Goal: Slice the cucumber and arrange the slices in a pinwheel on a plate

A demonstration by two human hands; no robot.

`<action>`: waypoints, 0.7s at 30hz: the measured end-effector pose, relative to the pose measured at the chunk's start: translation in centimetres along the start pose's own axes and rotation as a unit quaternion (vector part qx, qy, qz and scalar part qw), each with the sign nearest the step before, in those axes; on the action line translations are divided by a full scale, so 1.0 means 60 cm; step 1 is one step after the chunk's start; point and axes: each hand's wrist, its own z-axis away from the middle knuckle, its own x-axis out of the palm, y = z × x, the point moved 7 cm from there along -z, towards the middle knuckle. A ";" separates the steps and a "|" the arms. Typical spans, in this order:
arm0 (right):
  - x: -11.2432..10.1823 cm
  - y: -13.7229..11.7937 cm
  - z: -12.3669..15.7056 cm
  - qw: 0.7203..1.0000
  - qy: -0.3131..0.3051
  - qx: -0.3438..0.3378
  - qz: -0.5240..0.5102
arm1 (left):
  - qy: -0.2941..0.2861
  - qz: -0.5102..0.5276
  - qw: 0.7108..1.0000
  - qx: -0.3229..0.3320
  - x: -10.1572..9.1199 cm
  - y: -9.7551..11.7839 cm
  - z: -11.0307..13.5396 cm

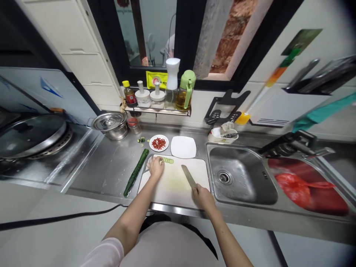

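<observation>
A white cutting board (174, 185) lies on the steel counter in front of me. My left hand (155, 167) rests on its far left corner, fingers curled over a piece of cucumber, with a short row of cucumber slices (167, 160) just to its right. My right hand (203, 196) is closed round the handle of a kitchen knife (189, 176), whose blade points up and left over the board, apart from the slices. A whole long cucumber (136, 172) lies on the counter left of the board.
Behind the board stand a small plate of chopped red chilli (158, 143), an empty white square plate (183, 147) and a few cucumber ends (141, 140). A lidded steel pot (109, 125) and a wok (30, 135) are to the left. A steel sink (239, 178) lies right, with a red bag (294, 187) beyond.
</observation>
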 end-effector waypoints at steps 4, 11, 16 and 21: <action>-0.002 -0.005 0.006 1.000 -0.009 0.006 0.003 | -0.040 -0.026 0.994 0.095 0.028 0.058 0.001; 0.001 -0.005 0.007 1.000 -0.011 0.002 -0.001 | -0.061 -0.072 0.987 0.132 0.049 0.082 -0.003; 0.000 -0.003 0.009 1.000 -0.008 0.006 -0.007 | -0.067 -0.060 0.991 0.101 0.052 0.081 -0.012; 0.001 -0.003 0.009 1.000 -0.011 0.005 -0.004 | -0.074 -0.044 0.990 0.108 0.053 0.090 -0.015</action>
